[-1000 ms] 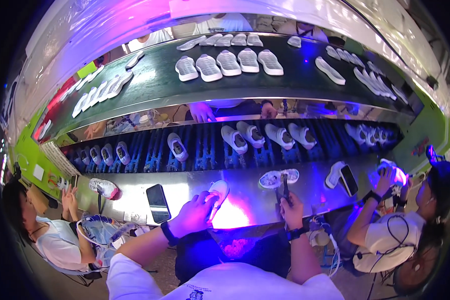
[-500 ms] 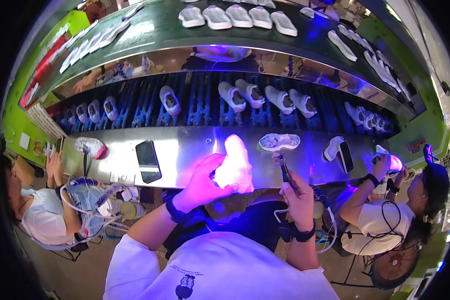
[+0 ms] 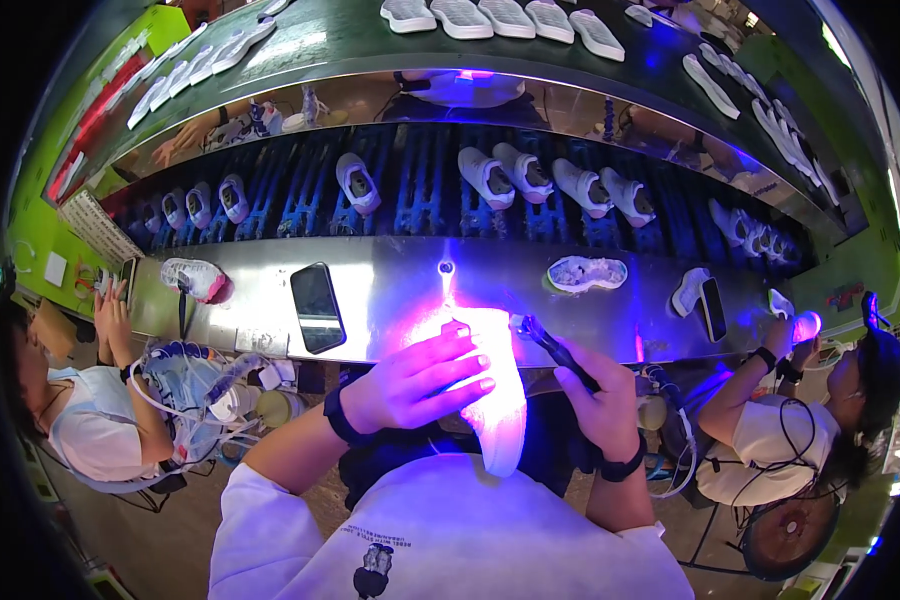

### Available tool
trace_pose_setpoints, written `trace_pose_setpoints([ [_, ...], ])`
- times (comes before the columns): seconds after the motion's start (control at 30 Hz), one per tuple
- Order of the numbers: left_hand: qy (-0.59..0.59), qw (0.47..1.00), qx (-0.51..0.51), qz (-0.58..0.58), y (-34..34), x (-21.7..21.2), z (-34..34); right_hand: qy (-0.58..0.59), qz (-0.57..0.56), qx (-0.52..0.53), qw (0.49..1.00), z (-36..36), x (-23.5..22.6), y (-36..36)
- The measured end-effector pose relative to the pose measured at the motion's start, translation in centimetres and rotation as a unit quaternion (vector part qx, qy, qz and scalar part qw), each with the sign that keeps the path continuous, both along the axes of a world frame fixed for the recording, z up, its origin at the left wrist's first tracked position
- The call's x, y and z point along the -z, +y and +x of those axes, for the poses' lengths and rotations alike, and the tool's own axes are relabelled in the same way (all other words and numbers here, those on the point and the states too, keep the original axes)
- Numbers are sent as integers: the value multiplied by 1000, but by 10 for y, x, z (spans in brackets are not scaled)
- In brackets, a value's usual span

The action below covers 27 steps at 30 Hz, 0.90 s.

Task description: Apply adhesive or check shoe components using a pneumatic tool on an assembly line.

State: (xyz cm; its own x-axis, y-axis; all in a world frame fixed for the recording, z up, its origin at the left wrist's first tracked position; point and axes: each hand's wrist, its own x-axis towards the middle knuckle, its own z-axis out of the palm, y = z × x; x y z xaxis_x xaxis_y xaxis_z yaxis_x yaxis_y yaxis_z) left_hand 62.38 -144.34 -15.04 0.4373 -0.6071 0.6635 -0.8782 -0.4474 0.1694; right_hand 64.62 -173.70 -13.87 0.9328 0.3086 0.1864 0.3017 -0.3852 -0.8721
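My left hand (image 3: 420,385) is closed on a pale shoe (image 3: 500,410) that glows pink-violet under strong light. One end of the shoe hangs toward my lap; the other is at the metal bench's near edge. My right hand (image 3: 602,400) grips a black-handled brush (image 3: 558,352). Its tip is at the shoe's right side near the upper end and seems to touch it. Glare hides the shoe's details. Beyond the brush, a shoe sole (image 3: 587,273) lies on the bench, its whitish inner side up.
On the metal bench (image 3: 400,265) lie a phone (image 3: 318,308), a shoe (image 3: 194,280) and, at right, another phone (image 3: 713,309). Behind runs a blue-slatted conveyor (image 3: 420,190) with several shoes; above it, a green belt (image 3: 340,45) carries soles. Co-workers sit left (image 3: 100,420) and right (image 3: 770,430).
The shoe has been turned over and brought toward me, its narrow end now pointing down. The brush has moved from beside the sole to the shoe's edge. The whole view has shifted slightly.
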Motion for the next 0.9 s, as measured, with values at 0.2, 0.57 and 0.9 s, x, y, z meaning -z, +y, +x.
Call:
trace_pose_setpoints([
  [0.2, 3, 1000, 10, 24, -3, -13, -1, -36, -31, -22, 999, 6, 3, -3],
  [0.57, 29, 997, -5, 74, -24, -6, 14, 114, 32, -61, 991, -31, 30, -54],
  [0.9, 62, 995, -41, 62, -59, 4, 16, 155, 47, -50, 986, -21, 30, -86],
])
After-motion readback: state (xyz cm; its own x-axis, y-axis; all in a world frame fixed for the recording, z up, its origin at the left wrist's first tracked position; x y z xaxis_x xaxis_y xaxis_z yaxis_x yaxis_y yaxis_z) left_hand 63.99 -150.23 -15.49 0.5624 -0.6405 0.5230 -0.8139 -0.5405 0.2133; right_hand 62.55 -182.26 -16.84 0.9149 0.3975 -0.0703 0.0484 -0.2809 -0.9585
